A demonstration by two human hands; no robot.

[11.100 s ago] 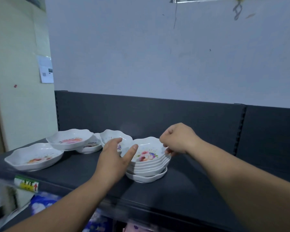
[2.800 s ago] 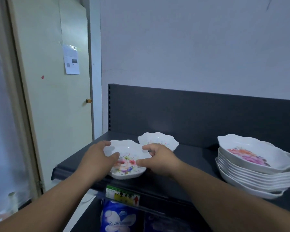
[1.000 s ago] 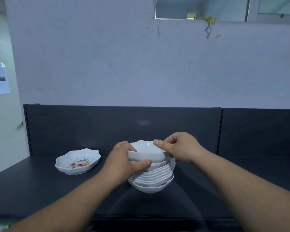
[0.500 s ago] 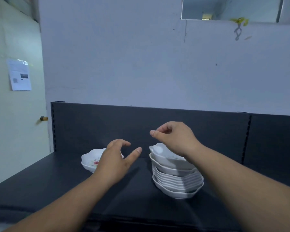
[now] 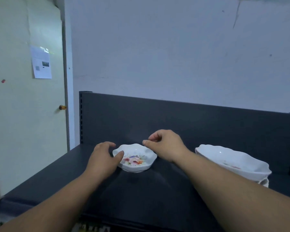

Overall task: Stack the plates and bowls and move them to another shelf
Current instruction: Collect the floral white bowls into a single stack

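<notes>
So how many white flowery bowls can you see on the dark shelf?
3: a white scalloped floral bowl alone mid-shelf, the top bowl of the right pile, and a sliver of a lower bowl beneath it. The right forearm may hide more.

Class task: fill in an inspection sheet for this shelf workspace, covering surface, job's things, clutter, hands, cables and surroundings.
Surface: dark matte shelf.
Job's things: small white scalloped floral bowl standing alone; stack of white scalloped bowls to its right, apart.
Clutter: nothing seen.
Hands: left hand and right hand flank the small bowl at its rim; grip unclear.
Cables: nothing seen.
Surroundings: pale door with a paper notice; bluish wall.
</notes>
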